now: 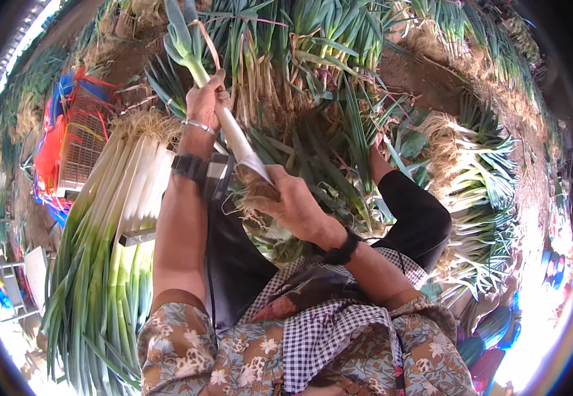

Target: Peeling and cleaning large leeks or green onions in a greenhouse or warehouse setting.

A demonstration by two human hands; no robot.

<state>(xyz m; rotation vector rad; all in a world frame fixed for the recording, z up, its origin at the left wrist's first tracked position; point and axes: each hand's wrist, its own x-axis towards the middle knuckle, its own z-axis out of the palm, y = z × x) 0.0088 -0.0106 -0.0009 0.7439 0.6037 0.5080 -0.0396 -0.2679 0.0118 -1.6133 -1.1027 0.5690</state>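
Observation:
My left hand [207,102] is closed around the upper white stalk of a large green onion [234,135], just below its leaves. The onion lies slantwise in front of me, leaves up to the left and shaggy roots down toward my lap. At the root end my right hand [296,204] is closed, its fingers bent against a pale, pointed flap at the stalk's base. Whether that flap is loose outer skin cannot be made out. To the left of my left forearm lies a thick bundle of clean white-stalked green onions [118,191], roots toward the far side.
Unpeeled green onions [260,72] stand piled ahead of me. Torn leaves [326,165] litter the ground between my legs. Another row of onions [478,198] lies to the right. At the left are a plastic crate [82,142] and a red bag [47,152].

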